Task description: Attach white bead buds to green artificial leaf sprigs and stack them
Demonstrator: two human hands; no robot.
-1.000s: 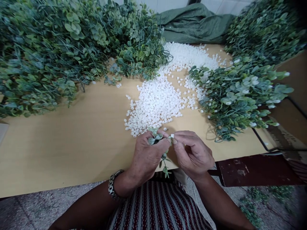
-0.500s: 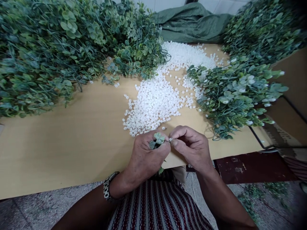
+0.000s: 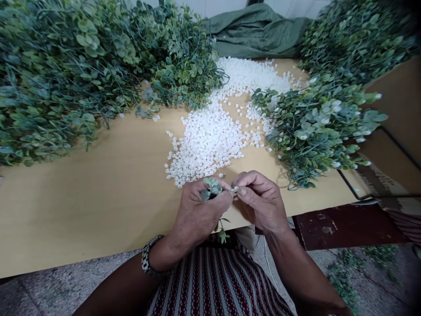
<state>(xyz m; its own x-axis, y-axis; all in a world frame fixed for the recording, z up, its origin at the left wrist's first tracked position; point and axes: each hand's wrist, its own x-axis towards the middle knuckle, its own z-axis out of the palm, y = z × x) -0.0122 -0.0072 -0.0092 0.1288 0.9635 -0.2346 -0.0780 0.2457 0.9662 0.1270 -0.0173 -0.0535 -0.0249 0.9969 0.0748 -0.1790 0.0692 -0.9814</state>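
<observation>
Beads (image 3: pixel 210 140), white and loose, are heaped from the middle of the surface (image 3: pixel 98 197) toward its far edge. Between them and the near edge, a leafy sprig (image 3: pixel 212 187) of artificial-looking foliage is held clamped in the grip of the left hand (image 3: pixel 204 210), with leaves left showing above the thumb and a lower end left hanging at the near edge. A pale tip (image 3: pixel 233 189), pointing rightward, is pinched between thumb and forefinger of the right hand (image 3: pixel 262 204).

The sprig should be found light and springy, with a bendable stem best held close behind the tip; the beads would probably be hard and easily rolled away, so a fingertip pinch is called for.

Much of the stem is hidden inside the left fist, and whether a bead is seated on the pale tip cannot be told for certain, since it is partly covered by the fingertips. The large foliage heap (image 3: pixel 75 70) over the far left corner is cut off by the edge of view. By the right edge, a white-dotted bunch (image 3: pixel 319 127) is laid beside a cardboard box (image 3: pixel 399 114), itself only partly shown.
</observation>
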